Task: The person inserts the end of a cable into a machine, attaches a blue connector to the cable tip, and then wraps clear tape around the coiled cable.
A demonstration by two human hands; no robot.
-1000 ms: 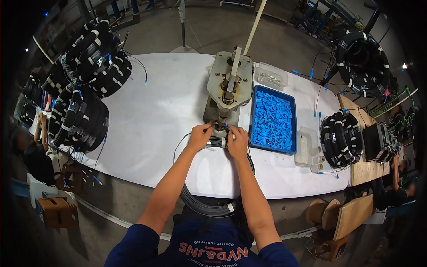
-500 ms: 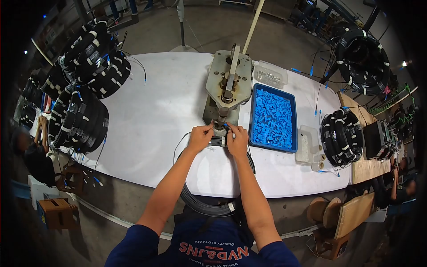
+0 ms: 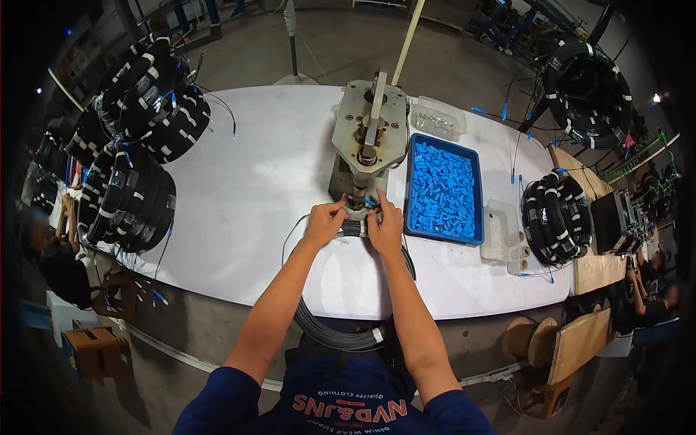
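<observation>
A metal hand press (image 3: 371, 130) with a long lever stands at the middle of the white table. My left hand (image 3: 326, 223) is pinched at the left of the press's lower tip; what its fingertips hold is too small to make out. On the other side, my right hand (image 3: 385, 226) has its fingers closed on a small blue connector (image 3: 370, 203) at the tip. A coil of black cable (image 3: 341, 338) hangs over the table's front edge, its upper part between my wrists.
Right of the press lie a blue tray (image 3: 479, 217) of blue parts and clear plastic boxes (image 3: 496, 230). Black cable coils stand at the left (image 3: 134, 199) and right (image 3: 557, 217). Co-workers (image 3: 61, 250) sit at both far sides.
My right hand's index finger has straightened upward a little beside the blue connector. My left hand has barely moved. The whole view has shifted slightly.
</observation>
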